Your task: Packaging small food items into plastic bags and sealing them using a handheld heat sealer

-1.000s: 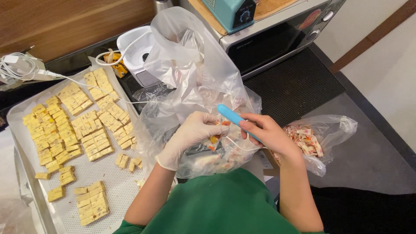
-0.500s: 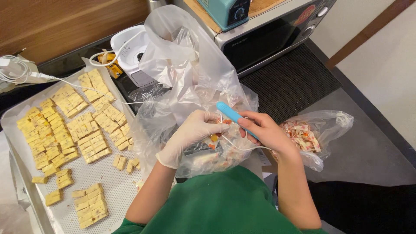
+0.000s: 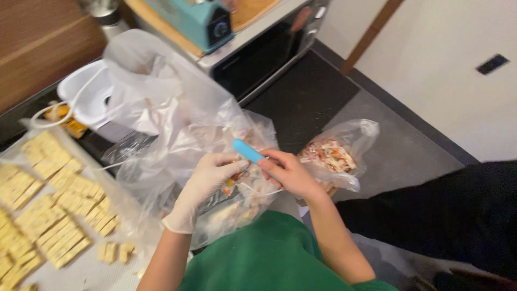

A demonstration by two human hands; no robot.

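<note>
My left hand (image 3: 202, 186) wears a thin white glove and pinches a small wrapped candy piece (image 3: 229, 186) over a large clear plastic bag (image 3: 177, 121) that holds more pieces. My bare right hand (image 3: 288, 172) grips a light blue handle (image 3: 247, 151) of a small tool, its tip close to the same piece. Both hands meet above the bag, just in front of my green top.
A tray (image 3: 86, 269) of pale yellow cut bars lies at the left. A smaller clear bag of candy (image 3: 331, 156) sits at the right. Behind are a white appliance (image 3: 89, 97), a microwave oven (image 3: 269, 46) with a teal device (image 3: 196, 19) on it.
The view has swung right and down, so the tray slid toward the left edge. Both hands stay together over the bag, still holding the piece and the blue tool.
</note>
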